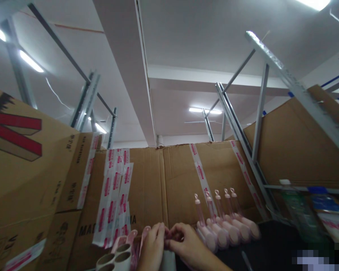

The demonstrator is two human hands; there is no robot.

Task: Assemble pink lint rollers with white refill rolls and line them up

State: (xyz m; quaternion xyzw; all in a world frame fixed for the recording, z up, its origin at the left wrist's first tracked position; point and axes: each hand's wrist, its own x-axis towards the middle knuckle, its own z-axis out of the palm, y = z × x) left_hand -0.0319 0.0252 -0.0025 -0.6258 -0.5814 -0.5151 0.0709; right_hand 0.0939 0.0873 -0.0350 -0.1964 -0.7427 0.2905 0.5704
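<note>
Both my hands meet at the bottom middle of the view. My left hand (pixel 152 246) has its fingers curled, and my right hand (pixel 186 241) pinches against it; a small pinkish thing sits between the fingertips, too small to name. Just right of my right hand, a row of several pink tube-shaped items (pixel 226 226) with looped tops leans against a cardboard wall (pixel 169 180). Pink flat pieces (pixel 135 237) stand just left of my left hand.
Cardboard tubes (pixel 115 259) show their open ends at the bottom left. Printed tape strips (pixel 114 195) hang on the cardboard. Large boxes (pixel 19 162) stack at the left. Metal rack frames (pixel 257 124) rise at right, with blurred packaged goods (pixel 322 214) beneath.
</note>
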